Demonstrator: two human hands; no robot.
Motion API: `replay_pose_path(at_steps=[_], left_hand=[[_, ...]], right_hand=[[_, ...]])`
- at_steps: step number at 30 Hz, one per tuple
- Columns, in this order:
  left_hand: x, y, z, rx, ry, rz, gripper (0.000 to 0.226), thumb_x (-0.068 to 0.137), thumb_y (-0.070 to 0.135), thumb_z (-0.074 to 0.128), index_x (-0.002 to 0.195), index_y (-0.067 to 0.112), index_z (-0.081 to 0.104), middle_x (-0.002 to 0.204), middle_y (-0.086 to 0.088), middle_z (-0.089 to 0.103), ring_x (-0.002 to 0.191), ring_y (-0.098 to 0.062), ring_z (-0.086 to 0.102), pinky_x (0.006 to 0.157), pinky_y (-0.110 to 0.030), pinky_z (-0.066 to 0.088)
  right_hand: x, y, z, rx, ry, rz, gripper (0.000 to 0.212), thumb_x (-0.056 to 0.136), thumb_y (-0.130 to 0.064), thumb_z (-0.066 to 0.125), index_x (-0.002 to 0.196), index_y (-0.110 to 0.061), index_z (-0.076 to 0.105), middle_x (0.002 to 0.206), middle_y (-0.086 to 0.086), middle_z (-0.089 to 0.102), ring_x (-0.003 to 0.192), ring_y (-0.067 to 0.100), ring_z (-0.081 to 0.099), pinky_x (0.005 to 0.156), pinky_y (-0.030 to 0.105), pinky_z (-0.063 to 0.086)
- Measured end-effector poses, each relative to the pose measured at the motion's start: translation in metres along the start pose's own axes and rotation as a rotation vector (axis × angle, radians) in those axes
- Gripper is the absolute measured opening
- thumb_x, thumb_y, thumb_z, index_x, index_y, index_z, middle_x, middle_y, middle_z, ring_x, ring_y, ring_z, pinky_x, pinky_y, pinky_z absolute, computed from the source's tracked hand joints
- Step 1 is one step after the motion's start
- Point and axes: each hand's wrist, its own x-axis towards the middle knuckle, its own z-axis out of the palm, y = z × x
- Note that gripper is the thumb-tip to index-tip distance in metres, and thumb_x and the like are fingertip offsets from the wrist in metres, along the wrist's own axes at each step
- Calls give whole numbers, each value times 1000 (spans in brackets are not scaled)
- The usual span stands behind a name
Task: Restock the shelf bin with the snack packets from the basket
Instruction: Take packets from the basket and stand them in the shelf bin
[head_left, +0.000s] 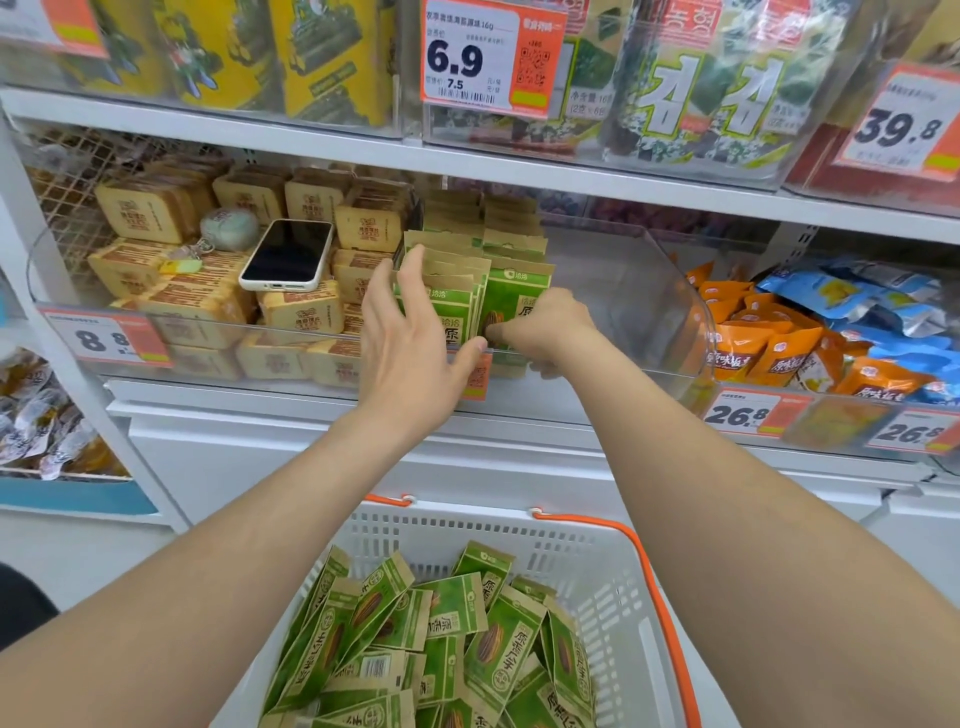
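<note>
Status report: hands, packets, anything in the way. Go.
Left hand open, flat against the upright green packets in the clear bin. Right hand pinching the front packet. Basket holds plenty more. Phone lies on neighbouring packs, not obstructing.

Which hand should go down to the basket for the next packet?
Probably left. The left hand lies open against the green packets in the shelf bin, holding nothing; the right hand grips the front packet. The basket sits below both.

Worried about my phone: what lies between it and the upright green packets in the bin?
Head view: stacked tan packets fill that stretch from phone to green packets.
</note>
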Motion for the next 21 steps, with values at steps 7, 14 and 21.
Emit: replay_pose_path(at_steps=[7,14,21], left_hand=[[2,-4,-3,-19,1,13,110,87,43,84,164,11,12,164,-21,21,151,-38,25,124,-50,29],[-1,-4,-2,-61,28,9,113,86,38,86,164,8,11,165,-19,21,152,-36,24,125,-45,27],[-3,-4,-3,-35,-26,53,97,92,36,80,164,39,16,163,-24,16,151,-45,23,122,-57,31]], right_hand=[[2,-3,-11,167,-147,66,65,61,-49,84,118,-21,67,115,6,70,99,31,70,67,41,65],[4,-7,1,137,-85,79,85,63,-74,78,128,-20,63,120,6,67,91,33,71,67,41,64],[5,-2,-10,131,-194,77,47,85,-43,65,124,-18,62,120,12,68,90,36,74,64,36,61]])
